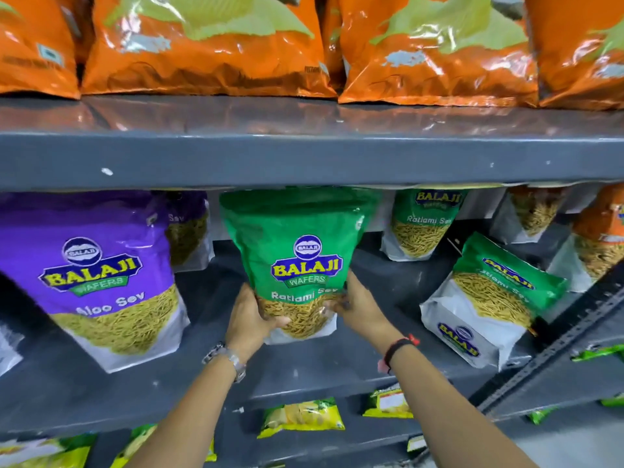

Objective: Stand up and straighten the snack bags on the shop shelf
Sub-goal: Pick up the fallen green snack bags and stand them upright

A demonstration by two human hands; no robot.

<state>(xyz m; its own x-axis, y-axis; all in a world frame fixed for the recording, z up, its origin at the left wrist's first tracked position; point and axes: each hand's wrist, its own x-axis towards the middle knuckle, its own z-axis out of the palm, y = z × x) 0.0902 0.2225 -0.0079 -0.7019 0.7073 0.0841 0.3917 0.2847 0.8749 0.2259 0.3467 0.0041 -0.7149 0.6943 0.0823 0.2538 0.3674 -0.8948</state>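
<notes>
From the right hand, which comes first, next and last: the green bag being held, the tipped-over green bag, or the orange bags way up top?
1. The held green bag, touching the right hand, in the middle of the shelf.
2. The tipped-over green bag, leaning off to the right on the same shelf.
3. The orange bags, up on the shelf above.

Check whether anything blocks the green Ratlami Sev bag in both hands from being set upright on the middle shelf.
Nothing visible does. The green bag is held by the left hand and right hand over bare shelf.
</notes>
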